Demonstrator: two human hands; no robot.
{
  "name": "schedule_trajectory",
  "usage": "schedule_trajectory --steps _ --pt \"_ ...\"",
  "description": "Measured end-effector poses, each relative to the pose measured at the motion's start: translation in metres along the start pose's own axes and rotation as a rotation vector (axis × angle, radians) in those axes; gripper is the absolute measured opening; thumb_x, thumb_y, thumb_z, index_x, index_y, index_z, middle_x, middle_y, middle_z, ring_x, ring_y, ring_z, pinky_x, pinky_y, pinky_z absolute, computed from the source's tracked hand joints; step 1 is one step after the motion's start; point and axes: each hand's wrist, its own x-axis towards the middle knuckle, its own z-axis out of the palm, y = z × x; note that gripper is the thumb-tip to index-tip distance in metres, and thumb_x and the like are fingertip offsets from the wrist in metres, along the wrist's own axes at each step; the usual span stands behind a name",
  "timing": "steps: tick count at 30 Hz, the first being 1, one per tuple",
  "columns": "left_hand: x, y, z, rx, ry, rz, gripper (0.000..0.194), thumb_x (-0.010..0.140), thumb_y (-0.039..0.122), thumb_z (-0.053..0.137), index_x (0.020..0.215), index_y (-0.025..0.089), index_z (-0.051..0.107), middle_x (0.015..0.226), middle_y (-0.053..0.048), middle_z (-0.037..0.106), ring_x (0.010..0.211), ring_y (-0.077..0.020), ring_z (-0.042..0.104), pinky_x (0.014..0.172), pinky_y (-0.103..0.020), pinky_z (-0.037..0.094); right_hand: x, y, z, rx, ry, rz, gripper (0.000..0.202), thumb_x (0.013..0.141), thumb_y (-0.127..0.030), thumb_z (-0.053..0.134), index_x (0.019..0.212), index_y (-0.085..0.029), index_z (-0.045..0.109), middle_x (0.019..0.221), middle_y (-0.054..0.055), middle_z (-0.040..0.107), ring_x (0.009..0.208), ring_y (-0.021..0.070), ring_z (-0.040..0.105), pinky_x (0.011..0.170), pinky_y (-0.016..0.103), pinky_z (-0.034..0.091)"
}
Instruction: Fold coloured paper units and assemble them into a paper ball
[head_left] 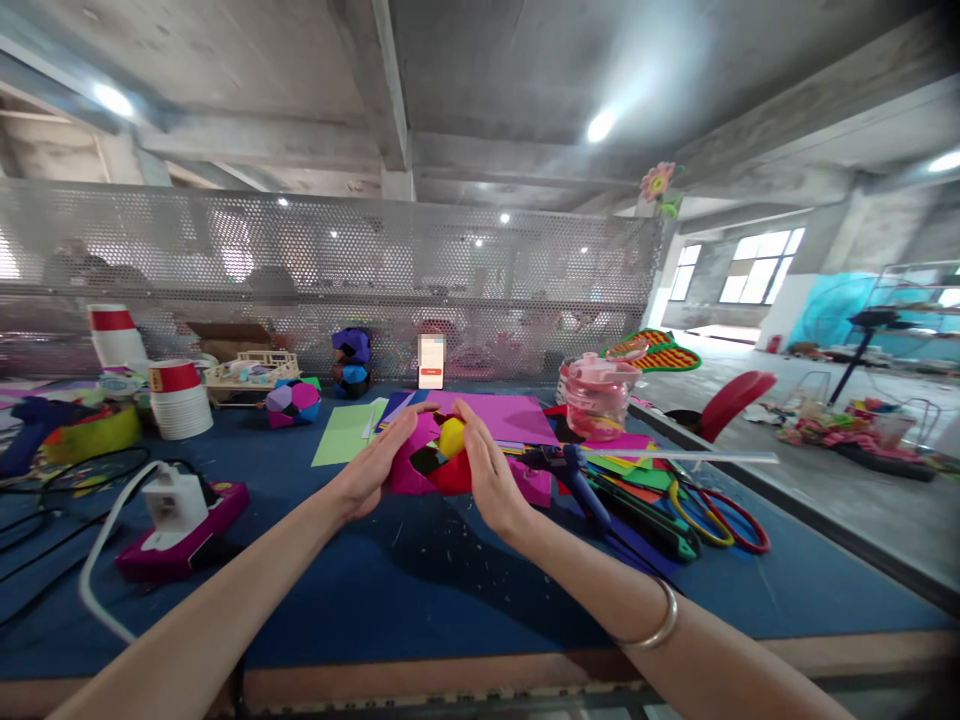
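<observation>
Between my two palms is a paper ball [429, 462] made of magenta, red, yellow and black pieces. My left hand [382, 455] presses along its left side, fingers together and pointing forward. Against its right side lies my right hand [491, 468], fingers also straight and close together. The ball is held just above or on the blue tabletop; I cannot tell which. Behind it lie magenta [510, 415] and light green paper sheets [341, 432]. A blue glue gun [574, 480] with a long clear stick rests right of my right hand.
Scissors [720, 515] and a green-black cutter [652, 515] lie at the right by a pink plastic tub [596, 395]. A power strip [184, 530] with cables, paper cups [180, 400] and a finished-looking paper ball [292, 402] are on the left. A phone [431, 361] stands behind.
</observation>
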Motion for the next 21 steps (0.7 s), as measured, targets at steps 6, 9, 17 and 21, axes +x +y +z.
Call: schedule_trajectory --steps 6,9,17,21 --pt "-0.001 0.0017 -0.0006 -0.024 -0.023 -0.054 0.044 0.091 0.047 0.06 0.131 0.03 0.059 0.14 -0.008 0.06 0.122 -0.0282 0.061 0.1 -0.04 0.052 0.0028 -0.0008 0.0001 0.027 0.04 0.023 0.082 0.089 -0.075 0.033 0.148 -0.02 0.043 0.156 0.009 0.039 0.149 0.0246 0.028 0.124 0.044 0.019" --pt "-0.0008 0.0001 -0.0019 -0.026 -0.038 -0.057 0.045 0.091 0.048 0.06 0.132 0.029 0.059 0.139 -0.009 0.06 0.123 -0.0298 0.06 0.102 -0.044 0.05 0.0029 0.0 0.0001 0.026 0.03 0.012 0.083 0.088 -0.076 0.033 0.149 -0.02 0.043 0.158 0.009 0.037 0.149 0.0245 0.027 0.124 0.044 0.018" --pt "0.0005 -0.0021 0.0008 -0.034 -0.028 -0.021 0.046 0.089 0.047 0.063 0.129 0.026 0.061 0.135 -0.01 0.063 0.12 -0.0306 0.061 0.102 -0.045 0.049 0.0004 0.0016 0.002 0.038 0.018 0.004 0.078 0.092 -0.072 0.033 0.149 -0.021 0.041 0.158 0.009 0.035 0.149 0.0234 0.026 0.124 0.045 0.017" --pt "0.0014 -0.0034 0.0001 -0.038 -0.031 -0.013 0.045 0.088 0.045 0.065 0.127 0.023 0.063 0.132 -0.012 0.065 0.119 -0.0296 0.062 0.1 -0.041 0.051 0.0003 0.0026 0.0029 0.014 -0.002 -0.004 0.075 0.092 -0.071 0.034 0.149 -0.023 0.041 0.157 0.008 0.037 0.148 0.0233 0.029 0.124 0.046 0.017"
